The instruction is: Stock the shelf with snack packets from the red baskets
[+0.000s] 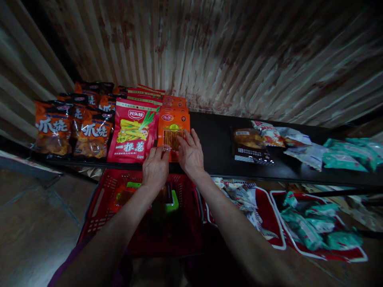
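Note:
Both hands rest at the front edge of a black shelf [215, 135] against an orange snack packet [172, 126] that stands at the head of a row of like packets. My left hand [154, 169] pinches the packet's lower left corner with its fingers curled. My right hand [190, 153] lies over the packet's lower right part, fingers spread along its face. A red snack packet with green onion print [133, 131] stands just left of it.
Orange-and-black snack bags [72, 127] fill the shelf's left end. Dark and white packets [254, 145] and teal packets [350, 153] lie on its right. Below stand a red basket [98, 207] and trays holding white packets [242, 199] and teal packets [311, 227].

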`<state>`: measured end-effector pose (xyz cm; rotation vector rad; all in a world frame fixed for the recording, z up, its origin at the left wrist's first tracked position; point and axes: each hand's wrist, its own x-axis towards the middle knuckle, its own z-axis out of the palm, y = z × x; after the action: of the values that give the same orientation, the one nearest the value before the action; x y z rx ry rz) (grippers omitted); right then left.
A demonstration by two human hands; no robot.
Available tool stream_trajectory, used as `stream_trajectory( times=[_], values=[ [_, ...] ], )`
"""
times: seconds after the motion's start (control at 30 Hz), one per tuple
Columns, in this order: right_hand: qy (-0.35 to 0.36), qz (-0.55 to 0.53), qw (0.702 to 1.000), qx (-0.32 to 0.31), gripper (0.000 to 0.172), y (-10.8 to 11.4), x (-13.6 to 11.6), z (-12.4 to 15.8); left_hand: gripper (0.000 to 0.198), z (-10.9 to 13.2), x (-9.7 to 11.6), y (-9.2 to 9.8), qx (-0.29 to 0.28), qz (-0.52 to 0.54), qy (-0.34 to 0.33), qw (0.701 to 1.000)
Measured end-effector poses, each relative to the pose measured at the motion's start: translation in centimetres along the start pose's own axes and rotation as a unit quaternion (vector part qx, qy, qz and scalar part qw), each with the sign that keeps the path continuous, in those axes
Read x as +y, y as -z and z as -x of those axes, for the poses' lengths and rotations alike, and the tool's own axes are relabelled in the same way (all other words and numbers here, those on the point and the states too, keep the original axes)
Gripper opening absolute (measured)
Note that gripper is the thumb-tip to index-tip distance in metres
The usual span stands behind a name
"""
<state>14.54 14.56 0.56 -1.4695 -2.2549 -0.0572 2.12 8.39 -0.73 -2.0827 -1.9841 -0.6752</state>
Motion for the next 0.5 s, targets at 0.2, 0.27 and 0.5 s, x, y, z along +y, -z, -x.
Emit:
stream_trajectory(
  times=[0.2, 0.27, 0.5],
  values=[
    [0.013, 0.015, 0.999, -0.05, 0.046, 0.4, -0.6, -3.8, 0.026, 0.1, 0.5, -1.0, 0.041, 0.027, -0.007, 0.999],
    [0.018, 0.025, 0.997, -0.072, 0.048, 0.3, -0.4, -5.2, 0.028, 0.1, 0.4, -1.6, 0.053, 0.037, -0.012, 0.998],
    [0.029, 0.054, 0.989, -0.134, 0.048, -0.8, 0.3, -6.5, 0.039, 0.1, -0.2, -2.5, 0.034, 0.033, -0.045, 0.998]
  ],
)
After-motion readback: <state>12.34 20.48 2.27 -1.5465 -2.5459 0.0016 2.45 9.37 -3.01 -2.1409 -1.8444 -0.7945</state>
